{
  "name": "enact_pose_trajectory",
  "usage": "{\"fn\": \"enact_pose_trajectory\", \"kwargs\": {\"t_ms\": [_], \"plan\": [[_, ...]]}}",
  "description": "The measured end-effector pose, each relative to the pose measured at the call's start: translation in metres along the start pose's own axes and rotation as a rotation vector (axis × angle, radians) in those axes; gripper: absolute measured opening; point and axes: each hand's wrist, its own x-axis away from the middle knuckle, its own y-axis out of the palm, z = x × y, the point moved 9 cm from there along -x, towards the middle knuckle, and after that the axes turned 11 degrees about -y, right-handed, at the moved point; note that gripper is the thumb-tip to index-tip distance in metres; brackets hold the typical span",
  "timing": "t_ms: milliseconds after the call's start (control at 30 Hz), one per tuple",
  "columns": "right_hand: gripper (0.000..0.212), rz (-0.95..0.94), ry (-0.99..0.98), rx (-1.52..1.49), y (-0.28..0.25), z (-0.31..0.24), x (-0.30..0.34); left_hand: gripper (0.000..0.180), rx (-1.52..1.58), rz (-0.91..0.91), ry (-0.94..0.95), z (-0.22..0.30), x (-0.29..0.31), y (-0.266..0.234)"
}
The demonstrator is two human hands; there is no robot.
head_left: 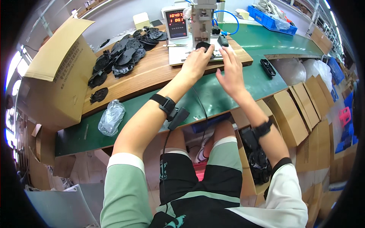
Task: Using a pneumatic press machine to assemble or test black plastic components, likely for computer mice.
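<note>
My left hand (196,64) reaches to the base of a bench press (202,24), its fingers closed on a black plastic part (204,45) under the press head. The fingers cover much of that part. Just to the right, my right hand (232,74) is open, thumb and fingers apart, with nothing seen in it. It hovers by the front right of the press's white base plate (176,57). A counter box (177,24) with a red lit display stands left of the press.
Dark flat plastic pieces (127,53) are heaped on the wooden board (154,70), beside a large carton (62,76). A clear plastic bag (111,117) lies on the green bench (182,104). At right are a black tray-like part (267,67) and a carton of black parts (258,163).
</note>
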Motion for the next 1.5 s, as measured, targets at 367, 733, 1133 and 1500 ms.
{"fn": "enact_pose_trajectory", "kwargs": {"t_ms": [367,733,1133,1500], "plan": [[0.022,-0.082,-0.047,0.113,0.052,0.033,-0.039,0.060,-0.216,0.008,-0.213,-0.105,0.021,-0.032],[0.017,0.003,-0.044,0.016,0.051,0.021,-0.040,0.032,-0.515,-0.188,-0.564,-0.227,0.107,-0.073],[0.019,-0.027,-0.014,0.018,0.052,0.021,-0.038,0.032,-0.014,0.150,-0.285,-0.125,0.094,-0.073],[0.021,-0.054,-0.013,0.004,0.053,0.017,-0.041,0.033,0.269,0.210,-0.282,-0.135,0.122,-0.058]]}}
